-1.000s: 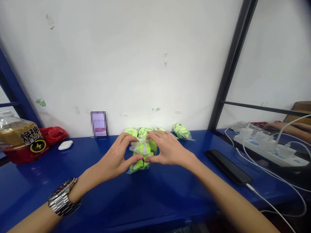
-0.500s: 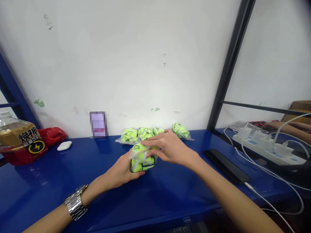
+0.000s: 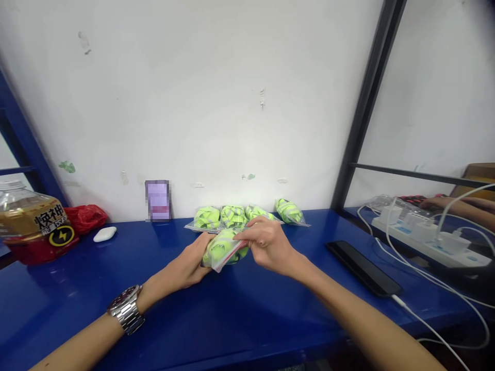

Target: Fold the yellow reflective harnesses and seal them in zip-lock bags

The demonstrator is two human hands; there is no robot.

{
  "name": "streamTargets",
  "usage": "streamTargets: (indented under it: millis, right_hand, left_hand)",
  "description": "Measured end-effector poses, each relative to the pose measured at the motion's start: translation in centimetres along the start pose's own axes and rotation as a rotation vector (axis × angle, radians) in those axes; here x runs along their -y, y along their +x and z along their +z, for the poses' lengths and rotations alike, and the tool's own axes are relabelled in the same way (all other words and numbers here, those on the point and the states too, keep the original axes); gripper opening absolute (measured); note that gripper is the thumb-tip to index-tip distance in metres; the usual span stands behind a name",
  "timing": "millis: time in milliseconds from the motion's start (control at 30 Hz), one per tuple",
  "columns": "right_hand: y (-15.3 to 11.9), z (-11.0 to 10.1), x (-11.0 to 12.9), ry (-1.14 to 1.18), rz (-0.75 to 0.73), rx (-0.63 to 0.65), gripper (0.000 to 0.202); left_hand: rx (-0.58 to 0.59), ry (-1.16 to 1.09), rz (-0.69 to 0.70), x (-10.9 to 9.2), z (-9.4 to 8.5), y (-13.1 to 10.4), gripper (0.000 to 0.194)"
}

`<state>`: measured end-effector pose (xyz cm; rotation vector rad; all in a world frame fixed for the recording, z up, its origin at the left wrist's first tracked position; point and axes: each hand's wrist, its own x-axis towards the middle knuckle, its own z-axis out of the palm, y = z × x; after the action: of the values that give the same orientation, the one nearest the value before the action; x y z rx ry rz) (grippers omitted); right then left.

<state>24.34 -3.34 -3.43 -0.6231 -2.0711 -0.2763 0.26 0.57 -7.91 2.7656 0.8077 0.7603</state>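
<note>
A clear zip bag holding folded neon-yellow fabric with grey reflective strips is between my two hands, above the blue table. My left hand, with a metal watch on the wrist, wraps round the bag's left side. At the upper right, my right hand pinches the end of the bag's red-lined zip strip. Behind them, several similar bags lie in a row by the wall, among them one bag at the left and another bag at the right.
A large drink bottle, a red plastic bag and a white earbud case stand at the left. A phone-like screen leans on the wall. Rightward lie a charging phone, a power strip and another person's hand.
The held bag has turned so its zip edge faces me. My right hand has shifted slightly right, now pinching the strip's right end. My left hand still grips the bag.
</note>
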Motion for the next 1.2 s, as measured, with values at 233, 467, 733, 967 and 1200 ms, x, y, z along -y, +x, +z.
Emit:
streamTargets:
  millis: [233,467,733,967,1200]
  right_hand:
    - [-1.5,-0.5,2.2,-0.133,-0.077,0.256,0.023]
    - [-2.5,0.1,4.5,-0.318,0.004,0.494,0.087]
    - [-3.7,3.3,3.2,-0.389,0.014,0.584,0.072]
    - [-4.6,3.3,2.3,-0.338,-0.044,0.574,0.062]
    - [-4.8,2.5,0.8,-0.287,-0.085,0.412,0.063]
  left_hand:
    - [0.016,0.08,0.022,1.1,0.5,-1.1,0.04]
    - [-0.005,0.308,0.118,1.6,1.3,-1.2,0.05]
    - [-0.022,0.489,0.187,0.6,1.1,-1.3,0.051]
    - [0.008,0.539,0.212,0.3,1.6,-1.2,0.064]
    - [-0.061,0.452,0.213,1.3,0.6,-1.1,0.052]
